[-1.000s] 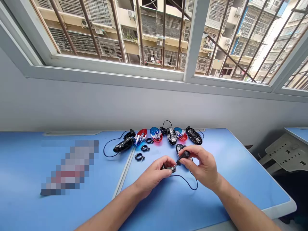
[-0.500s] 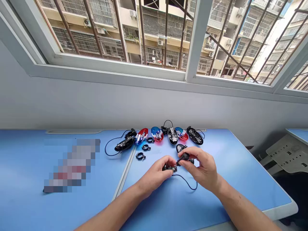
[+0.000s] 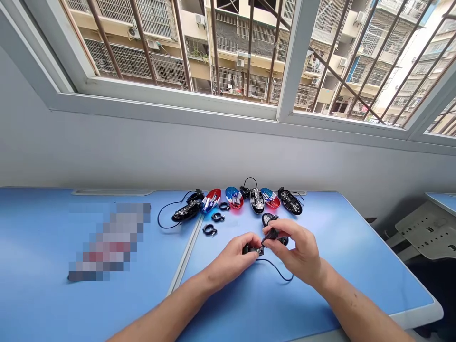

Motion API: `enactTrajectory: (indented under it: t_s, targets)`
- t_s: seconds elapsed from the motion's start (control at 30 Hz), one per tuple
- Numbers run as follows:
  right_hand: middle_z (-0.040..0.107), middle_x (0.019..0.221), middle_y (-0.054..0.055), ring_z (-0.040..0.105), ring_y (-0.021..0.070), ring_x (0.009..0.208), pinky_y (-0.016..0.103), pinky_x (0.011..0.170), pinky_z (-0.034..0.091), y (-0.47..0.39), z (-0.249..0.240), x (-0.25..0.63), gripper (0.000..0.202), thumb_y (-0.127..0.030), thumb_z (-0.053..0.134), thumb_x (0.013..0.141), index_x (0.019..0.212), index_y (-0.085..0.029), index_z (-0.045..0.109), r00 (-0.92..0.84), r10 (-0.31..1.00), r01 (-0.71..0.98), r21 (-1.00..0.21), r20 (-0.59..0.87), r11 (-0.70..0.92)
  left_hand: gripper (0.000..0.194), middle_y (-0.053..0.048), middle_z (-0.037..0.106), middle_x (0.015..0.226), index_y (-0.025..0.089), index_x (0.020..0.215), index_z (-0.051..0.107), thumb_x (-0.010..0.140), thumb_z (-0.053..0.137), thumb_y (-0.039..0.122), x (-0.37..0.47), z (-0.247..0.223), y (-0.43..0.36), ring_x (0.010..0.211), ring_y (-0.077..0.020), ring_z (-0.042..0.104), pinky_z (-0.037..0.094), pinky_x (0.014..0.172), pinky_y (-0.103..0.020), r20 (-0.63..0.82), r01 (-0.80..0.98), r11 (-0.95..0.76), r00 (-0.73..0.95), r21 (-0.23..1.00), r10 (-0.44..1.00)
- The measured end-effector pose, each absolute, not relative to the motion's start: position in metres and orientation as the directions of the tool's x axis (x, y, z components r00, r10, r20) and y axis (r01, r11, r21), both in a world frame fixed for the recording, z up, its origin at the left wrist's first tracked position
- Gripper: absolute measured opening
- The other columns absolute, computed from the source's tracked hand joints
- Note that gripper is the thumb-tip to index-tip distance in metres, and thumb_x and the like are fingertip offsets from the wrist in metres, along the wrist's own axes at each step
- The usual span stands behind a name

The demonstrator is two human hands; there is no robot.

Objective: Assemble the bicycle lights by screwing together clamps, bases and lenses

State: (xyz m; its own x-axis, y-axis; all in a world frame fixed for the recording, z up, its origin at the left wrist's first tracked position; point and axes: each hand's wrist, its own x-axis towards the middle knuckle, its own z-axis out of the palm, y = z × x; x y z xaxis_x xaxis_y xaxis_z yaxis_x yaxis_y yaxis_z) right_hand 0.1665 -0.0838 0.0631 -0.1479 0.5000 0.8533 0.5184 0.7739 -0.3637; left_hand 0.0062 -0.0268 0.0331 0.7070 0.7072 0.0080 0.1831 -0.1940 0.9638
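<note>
My left hand (image 3: 239,254) is closed around a small black plastic part (image 3: 255,250), gripped between thumb and fingers just above the table. Pinched in the fingertips of my right hand (image 3: 297,247) is a short screwdriver (image 3: 271,234) with a black handle. Its lower end points down and left and meets the black part, though the tip itself is hard to see. A thin black cable (image 3: 276,268) loops over the table below both hands. Partly hidden behind my right hand lies a small black oval piece (image 3: 268,218).
Along the wall lie black oval housings (image 3: 290,202) with cables and red-and-blue oval shells (image 3: 234,197). Several black ring clamps (image 3: 210,230) sit left of my hands. A pixelated long object (image 3: 110,242) rests on the left table (image 3: 35,304). Barred windows are above.
The screwdriver handle has tipped slightly in my right fingers, and its metal shaft shows less. Both hands stay at the same part; the whole view has shifted slightly.
</note>
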Motion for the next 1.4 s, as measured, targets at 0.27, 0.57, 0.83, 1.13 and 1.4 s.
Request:
enactTrajectory:
  t_s: [0.27,0.57,0.83,1.13,1.4]
  targets:
    - [0.067,0.104,0.013,0.064,0.019,0.096,0.032,0.078,0.057,-0.087,0.073,0.172,0.04,-0.007,0.049,0.089,0.128,-0.018,0.048,-0.353,0.478,0.506,-0.266,0.804,0.821,0.014,0.002,0.053,0.077,0.018,0.079,0.054,0.068,0.045,0.019,0.006,0.023,-0.022,0.076,-0.0174,0.046,0.039,0.068,-0.027,0.013,0.189,-0.217,0.724,0.958,0.689]
    - [0.063,0.074,0.002,0.057,0.0144,0.063,0.027,0.055,0.052,-0.085,0.071,0.171,0.021,-0.016,0.058,0.087,0.107,-0.022,0.053,-0.264,0.488,0.575,-0.271,0.832,0.772,0.007,0.003,0.046,0.072,0.019,0.072,0.047,0.065,0.045,0.021,0.007,0.032,-0.025,0.071,-0.0158,0.041,0.035,0.065,-0.026,0.018,0.169,-0.203,0.726,0.965,0.688]
    - [0.062,0.098,0.01,0.062,0.016,0.084,0.028,0.068,0.056,-0.089,0.076,0.174,0.036,-0.009,0.048,0.09,0.125,-0.02,0.05,-0.357,0.535,0.537,-0.3,0.766,0.788,0.012,0.002,0.05,0.075,0.019,0.076,0.051,0.065,0.046,0.021,0.006,0.031,-0.024,0.073,-0.0167,0.044,0.036,0.065,-0.026,-0.007,0.177,-0.178,0.727,0.968,0.687]
    - [0.066,0.084,0.005,0.062,0.015,0.073,0.028,0.065,0.054,-0.091,0.081,0.174,0.019,-0.013,0.05,0.09,0.108,-0.02,0.053,-0.365,0.555,0.507,-0.341,0.748,0.792,0.012,0.002,0.051,0.078,0.019,0.078,0.05,0.066,0.046,0.021,0.006,0.031,-0.025,0.078,-0.018,0.046,0.039,0.071,-0.027,0.008,0.178,-0.197,0.723,0.964,0.691]
    - [0.064,0.092,0.006,0.061,0.0143,0.078,0.026,0.065,0.054,-0.089,0.077,0.174,0.034,-0.012,0.047,0.091,0.123,-0.024,0.051,-0.375,0.533,0.539,-0.29,0.758,0.791,0.015,0.001,0.053,0.082,0.019,0.081,0.05,0.067,0.044,0.019,0.005,0.027,-0.023,0.081,-0.0184,0.048,0.04,0.071,-0.028,-0.006,0.192,-0.196,0.729,0.962,0.684]
